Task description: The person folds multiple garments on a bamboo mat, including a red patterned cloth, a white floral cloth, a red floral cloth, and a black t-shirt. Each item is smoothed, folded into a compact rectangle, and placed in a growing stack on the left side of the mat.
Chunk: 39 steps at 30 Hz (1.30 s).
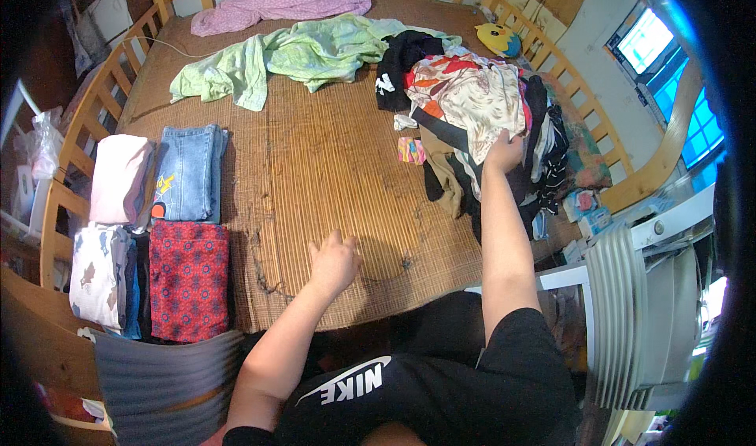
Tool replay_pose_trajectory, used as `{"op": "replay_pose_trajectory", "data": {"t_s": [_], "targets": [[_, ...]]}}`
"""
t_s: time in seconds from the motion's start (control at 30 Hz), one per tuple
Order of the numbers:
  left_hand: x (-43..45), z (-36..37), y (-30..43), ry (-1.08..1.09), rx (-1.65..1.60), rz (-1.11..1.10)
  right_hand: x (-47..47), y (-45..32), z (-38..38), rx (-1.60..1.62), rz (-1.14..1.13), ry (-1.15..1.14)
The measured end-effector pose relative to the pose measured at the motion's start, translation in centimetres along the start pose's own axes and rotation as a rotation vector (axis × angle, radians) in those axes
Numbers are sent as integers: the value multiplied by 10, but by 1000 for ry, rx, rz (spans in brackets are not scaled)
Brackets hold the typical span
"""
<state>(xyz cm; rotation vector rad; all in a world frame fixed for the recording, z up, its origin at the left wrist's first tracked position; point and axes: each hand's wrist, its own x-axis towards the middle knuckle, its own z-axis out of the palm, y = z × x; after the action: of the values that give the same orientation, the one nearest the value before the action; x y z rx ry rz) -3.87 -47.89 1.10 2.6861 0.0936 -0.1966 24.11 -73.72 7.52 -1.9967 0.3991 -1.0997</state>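
Observation:
On the right of the bed lies a heap of mixed clothes, with a cream garment with brown and orange print (487, 94) on top. My right hand (505, 151) has its fingers closed on the lower edge of that garment. Black clothing (413, 50), a tan garment (442, 177) and other dark pieces lie around and under it. My left hand (336, 263) is over the bamboo mat (331, 168), fingers apart and holding nothing. Folded stacks stand at the left: blue jeans (188, 171), pink clothing (118, 177), a red patterned cloth (189, 280) and a white printed garment (97, 271).
A rumpled green sheet (325, 53) and a pink cloth (289, 0) lie toward the far side. A yellow plush toy (496, 39) sits by the wooden bed rail (567, 85). Small packets (593, 221) are at the right edge, near a pleated grey cover (617, 316).

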Motion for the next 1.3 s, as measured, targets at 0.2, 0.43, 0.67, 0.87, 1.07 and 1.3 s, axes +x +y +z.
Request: {"op": "replay_pose_trajectory", "data": {"t_s": [0.2,0.43,0.67,0.87,1.07,1.3], "targets": [[1,2,-1,104,-189,50,-10,-36,21,582,-73,-214],[17,-12,-6,169,-718,9,-57,-122,-10,1075,256,-779],[14,-28,-11,-41,-1740,-210,-113,-127,-58,1064,384,-1431],[14,-22,-10,-517,-2140,-124,-192,-86,-111,1252,816,-1636],[11,-34,-3,-523,-2439,-198,-260,-88,-154,694,530,-2500],[22,-35,-39,320,-857,-365,-252,-57,-145,336,302,-2577]]}}
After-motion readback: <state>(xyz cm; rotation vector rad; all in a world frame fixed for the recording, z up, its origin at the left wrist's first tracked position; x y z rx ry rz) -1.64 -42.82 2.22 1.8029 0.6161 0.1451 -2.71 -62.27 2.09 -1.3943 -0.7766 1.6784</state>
